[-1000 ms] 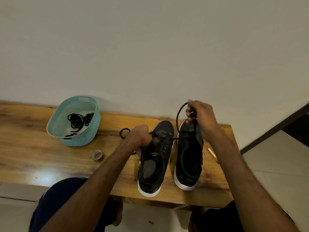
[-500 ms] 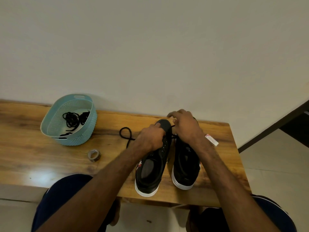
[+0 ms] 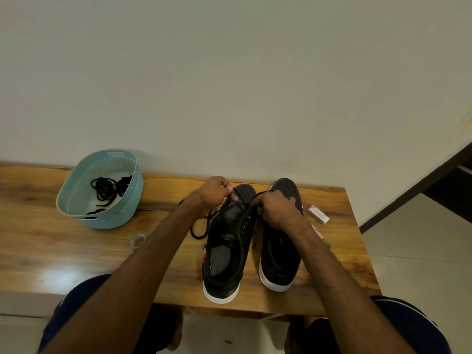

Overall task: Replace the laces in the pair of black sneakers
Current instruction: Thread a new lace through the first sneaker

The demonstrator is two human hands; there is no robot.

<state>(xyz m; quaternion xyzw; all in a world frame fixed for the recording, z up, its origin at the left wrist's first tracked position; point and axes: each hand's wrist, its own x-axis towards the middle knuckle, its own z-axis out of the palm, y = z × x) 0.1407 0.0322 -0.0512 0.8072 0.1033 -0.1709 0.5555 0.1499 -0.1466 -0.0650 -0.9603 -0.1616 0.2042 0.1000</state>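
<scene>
The only readable mark is a pale letter S on the tongue of the left-hand sneaker (image 3: pixel 226 241), beneath a short line of lettering too blurred to read, while the small white box (image 3: pixel 318 214) near the right edge of the tabletop (image 3: pixel 76 246) carries pink print, equally illegible.

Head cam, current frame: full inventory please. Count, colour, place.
table: 1, brown wood, against the wall
basket: 1, light blue, left rear of the table
spare laces: tangle, count unclear, black, inside the basket
left sneaker: 1, black with white sole, right half of the table, toe to the wall
right sneaker: 1, same colours, beside the left sneaker
lace: 1, black, over the left sneaker, loop lying on the table
ring: 1, whitish, blurred, in front of the basket
small box: 1, white and pink, right of the sneakers
left hand: pinches the lace
right hand: pinches the lace
</scene>
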